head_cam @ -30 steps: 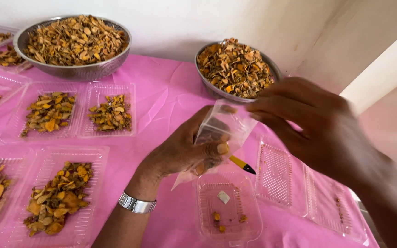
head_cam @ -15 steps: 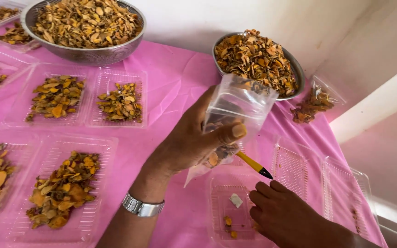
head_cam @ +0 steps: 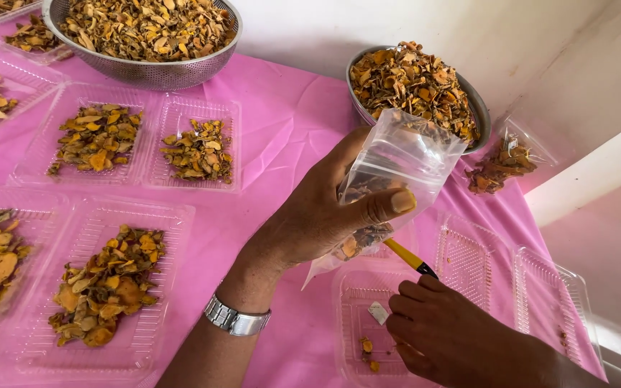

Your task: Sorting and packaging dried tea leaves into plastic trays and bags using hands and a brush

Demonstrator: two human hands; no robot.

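Observation:
My left hand [head_cam: 325, 212], with a metal watch on the wrist, grips a clear plastic bag [head_cam: 397, 169] held up over the pink cloth; the bag's mouth is open at the top and a few dried orange-brown slices sit in its lower end. My right hand [head_cam: 454, 338] is low at the front, fingers curled over a clear plastic tray [head_cam: 357, 316] that holds a small white packet [head_cam: 378, 312] and a few slices. A yellow pen with a black tip [head_cam: 410, 257] lies just above that hand.
A large metal colander [head_cam: 145, 68] and a smaller metal bowl [head_cam: 472, 108], both heaped with dried slices, stand at the back. Several clear trays of slices [head_cam: 98, 140] cover the pink cloth on the left. Empty trays [head_cam: 540, 302] and a filled bag [head_cam: 501, 165] lie at right.
My right hand has left the mouth of the bag and dropped down to the tray in front. My left hand keeps holding the bag up.

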